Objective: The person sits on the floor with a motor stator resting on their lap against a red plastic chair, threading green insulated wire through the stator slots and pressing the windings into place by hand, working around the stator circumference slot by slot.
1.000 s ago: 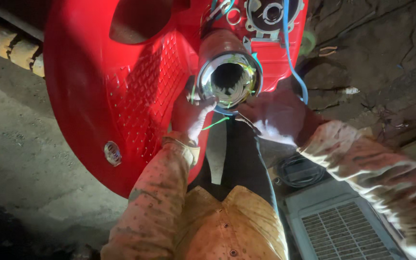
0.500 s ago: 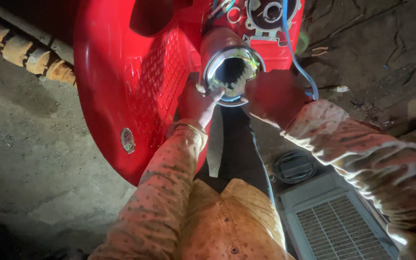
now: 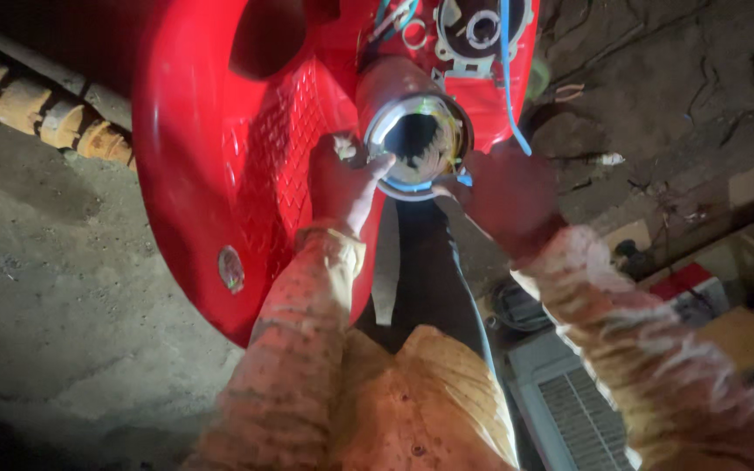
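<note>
the left hand point(image 3: 342, 179) rests its fingers on the near-left rim of the round metal motor housing point(image 3: 416, 131), thumb curled in, touching rather than clasping it. the right hand point(image 3: 508, 196) sits at the near-right rim, partly blurred and red-lit, so whether it clasps the rim cannot be told. the housing's open mouth shows windings inside and lies at the scene's centre, against the big red plastic shell point(image 3: 220, 174) on its left. a blue wire point(image 3: 508, 78) runs down just right of it. on the near right floor lies a white grille panel point(image 3: 569, 410); on the far left, a wooden strip point(image 3: 37, 113).
</note>
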### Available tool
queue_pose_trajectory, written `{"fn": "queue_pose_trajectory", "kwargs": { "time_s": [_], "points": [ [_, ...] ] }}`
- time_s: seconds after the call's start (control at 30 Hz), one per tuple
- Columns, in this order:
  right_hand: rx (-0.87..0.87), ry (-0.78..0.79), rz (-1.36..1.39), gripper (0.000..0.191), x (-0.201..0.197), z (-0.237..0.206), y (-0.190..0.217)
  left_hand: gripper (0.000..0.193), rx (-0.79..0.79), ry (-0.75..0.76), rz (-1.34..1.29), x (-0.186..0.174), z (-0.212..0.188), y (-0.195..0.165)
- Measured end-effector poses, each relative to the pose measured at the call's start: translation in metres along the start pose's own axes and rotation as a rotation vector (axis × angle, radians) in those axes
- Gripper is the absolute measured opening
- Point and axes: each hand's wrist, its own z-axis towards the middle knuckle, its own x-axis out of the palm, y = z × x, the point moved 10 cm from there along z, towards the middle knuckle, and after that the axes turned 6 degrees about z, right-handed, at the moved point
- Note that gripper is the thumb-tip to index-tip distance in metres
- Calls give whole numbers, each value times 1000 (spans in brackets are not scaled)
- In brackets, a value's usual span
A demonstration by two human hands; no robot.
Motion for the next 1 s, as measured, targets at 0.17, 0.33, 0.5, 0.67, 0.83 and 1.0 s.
{"fn": "queue_pose_trajectory", "kwargs": {
  "time_s": [0.17, 0.33, 0.5, 0.67, 0.83, 1.0],
  "points": [
    [-38, -293, -2, 48, -16, -18, 4, 52, 80, 37, -91, 8, 11, 0],
    [7, -273, 333, 46, -1, -16, -9, 52, 358, 56, 279, 27, 27, -24],
    [-53, -174, 442, 36, 6, -6, -15, 54, 358, 209, -30, 57, 39, -17],
    [-64, -214, 515, 40, 4, -5, -17, 46, 417, 92, -199, 48, 28, -2],
    [-124, -164, 461, 41, 6, 3, -28, 43, 269, -22, -490, 46, 24, 25],
    [-208, 48, 384, 36, 22, 13, -41, 47, 307, -102, -294, 36, 13, -8]
  ]
}}
